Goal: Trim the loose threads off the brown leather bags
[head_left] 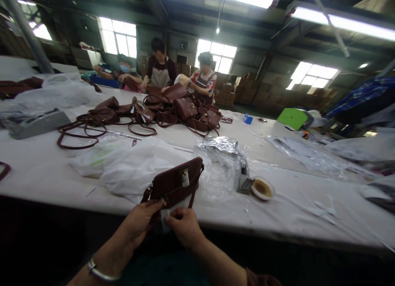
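A dark red handbag with a strap and a small white tag on its clasp lies at the near edge of the white table. My left hand grips the bag's near edge with closed fingers. My right hand pinches a small white tag hanging at the bag's lower edge. Both hands meet just below the bag, at the table edge.
Crumpled clear plastic bags lie beside the handbag, with a small round dish to the right. A pile of dark red handbags sits farther back, where three people work. A grey device lies at left.
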A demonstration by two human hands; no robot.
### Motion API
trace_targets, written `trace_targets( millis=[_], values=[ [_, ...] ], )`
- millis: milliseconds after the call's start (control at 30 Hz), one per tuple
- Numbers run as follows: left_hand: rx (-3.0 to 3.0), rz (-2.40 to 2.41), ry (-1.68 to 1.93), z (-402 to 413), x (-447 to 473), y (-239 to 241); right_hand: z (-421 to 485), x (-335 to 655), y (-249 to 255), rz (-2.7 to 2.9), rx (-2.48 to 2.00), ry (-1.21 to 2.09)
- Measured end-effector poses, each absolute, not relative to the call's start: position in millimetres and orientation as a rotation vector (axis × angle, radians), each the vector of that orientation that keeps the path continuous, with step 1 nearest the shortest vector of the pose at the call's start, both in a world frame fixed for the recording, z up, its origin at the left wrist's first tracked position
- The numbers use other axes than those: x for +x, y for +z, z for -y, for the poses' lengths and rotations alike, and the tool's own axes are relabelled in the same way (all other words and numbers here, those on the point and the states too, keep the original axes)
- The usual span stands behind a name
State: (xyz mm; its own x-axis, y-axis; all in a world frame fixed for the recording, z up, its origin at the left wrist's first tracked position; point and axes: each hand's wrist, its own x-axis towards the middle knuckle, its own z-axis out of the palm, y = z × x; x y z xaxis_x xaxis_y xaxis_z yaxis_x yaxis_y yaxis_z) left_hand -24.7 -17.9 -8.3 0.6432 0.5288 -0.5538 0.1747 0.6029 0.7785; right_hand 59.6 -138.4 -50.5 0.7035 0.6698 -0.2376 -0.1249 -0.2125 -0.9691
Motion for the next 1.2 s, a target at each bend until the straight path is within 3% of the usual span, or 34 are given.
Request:
trace_targets(
  millis=[800, 1200],
  values=[
    [0.906, -0.874, 0.313, 24, -44, -17, 114, 66, -43, 0.480, -1.668, 0.737],
    [1.203, -0.963, 0.444, 19, -39, -36, 108, 65, -46, 0.474, -1.626, 0.673]
  ],
)
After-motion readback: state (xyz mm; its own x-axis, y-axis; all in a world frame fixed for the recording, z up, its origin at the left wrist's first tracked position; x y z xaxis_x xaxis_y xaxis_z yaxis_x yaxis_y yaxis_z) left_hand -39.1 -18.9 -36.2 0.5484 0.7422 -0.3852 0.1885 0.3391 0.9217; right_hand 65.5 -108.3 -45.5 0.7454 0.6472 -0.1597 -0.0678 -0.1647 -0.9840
